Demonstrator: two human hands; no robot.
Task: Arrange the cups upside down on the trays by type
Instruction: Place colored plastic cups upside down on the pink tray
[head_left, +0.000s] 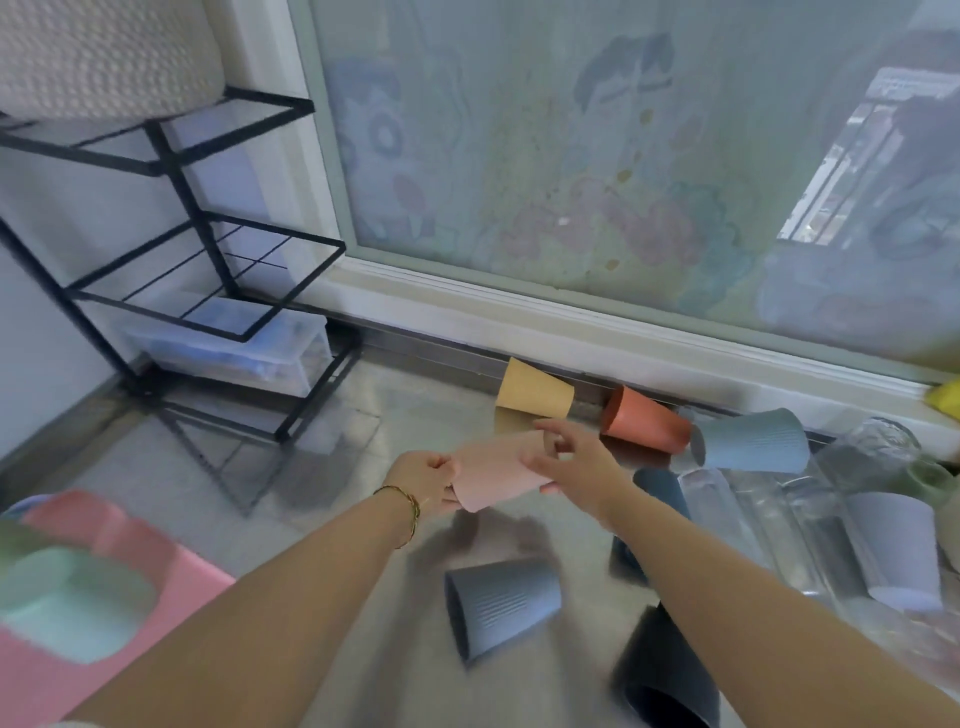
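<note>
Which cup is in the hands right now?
The pink cup, held sideways between the left hand and right hand; no other cup is gripped.

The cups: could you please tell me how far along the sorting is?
Done: a few greenish cups sit on the pink tray, blurred. In hand: the left hand and right hand hold a pink cup. Left: the yellow cup, orange cup, blue cup, grey cup and glasses lie on the floor.
</note>
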